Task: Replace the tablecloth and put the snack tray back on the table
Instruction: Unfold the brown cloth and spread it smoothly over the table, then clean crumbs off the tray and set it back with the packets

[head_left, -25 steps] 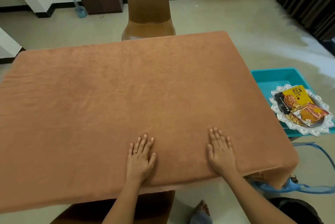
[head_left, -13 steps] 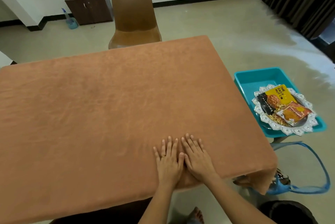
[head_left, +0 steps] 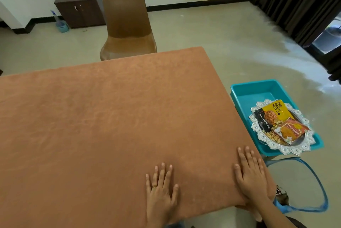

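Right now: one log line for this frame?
phase: smoothing tablecloth | left hand flat | right hand flat, near corner | snack tray off-table, on teal bin

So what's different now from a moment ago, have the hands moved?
Yes. Half a second ago both hands lay side by side, touching, on the tablecloth. Now they have slid apart: the right hand out toward the table's right corner, the left hand flat near the front edge. Nothing was grasped. The snack tray stays in the blue bin; the cloth still covers the table.

Yellow-black packet on snack tray: "THE DAILY NUT CO", "ALMONDS".
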Demonstrator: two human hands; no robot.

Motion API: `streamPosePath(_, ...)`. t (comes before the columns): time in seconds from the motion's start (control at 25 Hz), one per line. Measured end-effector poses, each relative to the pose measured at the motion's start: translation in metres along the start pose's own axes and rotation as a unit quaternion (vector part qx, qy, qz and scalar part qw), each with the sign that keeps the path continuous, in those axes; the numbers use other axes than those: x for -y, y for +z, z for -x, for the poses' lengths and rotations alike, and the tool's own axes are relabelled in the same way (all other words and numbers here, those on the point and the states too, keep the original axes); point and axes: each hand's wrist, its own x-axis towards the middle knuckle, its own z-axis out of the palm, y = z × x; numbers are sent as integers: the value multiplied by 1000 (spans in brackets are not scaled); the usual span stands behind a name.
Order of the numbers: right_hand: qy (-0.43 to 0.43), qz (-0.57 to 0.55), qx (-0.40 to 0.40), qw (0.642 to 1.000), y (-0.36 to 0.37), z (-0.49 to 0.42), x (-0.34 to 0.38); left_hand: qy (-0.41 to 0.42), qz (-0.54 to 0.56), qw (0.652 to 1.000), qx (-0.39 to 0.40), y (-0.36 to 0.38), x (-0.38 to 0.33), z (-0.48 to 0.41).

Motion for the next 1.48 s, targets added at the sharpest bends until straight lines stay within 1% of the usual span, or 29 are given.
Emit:
streamPosePath(0.12,20,-3,-14,1000,1,-4,4,4,-4,1000,-26,4,3,-5)
streamPosePath(0.28,6,13,-14,1000,-2,-5,3,3,-12,998,-54,6,1,-10)
streamPosePath(0.36,8,11,-5,1000,-2,-5,5,-5,-12,997,-76,9,-15,-15)
streamPosePath(0.44,9,0,4,1000,2,-9,16,2,-10,997,-80,12,-48,-32)
streamPosePath(0.48,-5,-8,6,1000,3,-11,22,16,3,997,-69,16,-71,-43)
streamPosePath(0.52,-39,-22,12,999,4,-13,27,31,22,998,-53,20,-99,-55)
streamPosePath(0.6,-138,-49,26,989,5,-14,30,44,55,997,-34,30,-149,-72)
streamPosePath(0.68,-205,-63,49,975,2,-19,14,50,40,998,-19,45,-174,-83)
streamPosePath(0.76,-228,-56,59,970,-5,-30,-17,58,18,998,-8,55,-180,-84)
streamPosePath(0.92,-200,-61,75,975,-17,-54,-71,40,9,999,10,61,-181,-82)
streamPosePath(1.08,-203,-124,113,965,-14,-60,-84,29,1,1000,-4,59,-192,-82)
streamPosePath(1.16,-210,-143,117,960,-15,-60,-85,-9,1,1000,-26,62,-211,-87)
streamPosePath(1.24,-227,-134,123,957,-17,-64,-88,-44,20,998,-29,64,-239,-96)
streamPosePath(1.28,-237,-138,130,953,-19,-67,-90,-44,26,998,-28,64,-254,-102)
streamPosePath(1.36,-236,-172,134,947,-26,-79,-95,-10,32,999,-34,66,-281,-117)
streamPosePath(1.48,-196,-215,79,954,-37,-114,-106,48,30,998,-41,69,-307,-146)
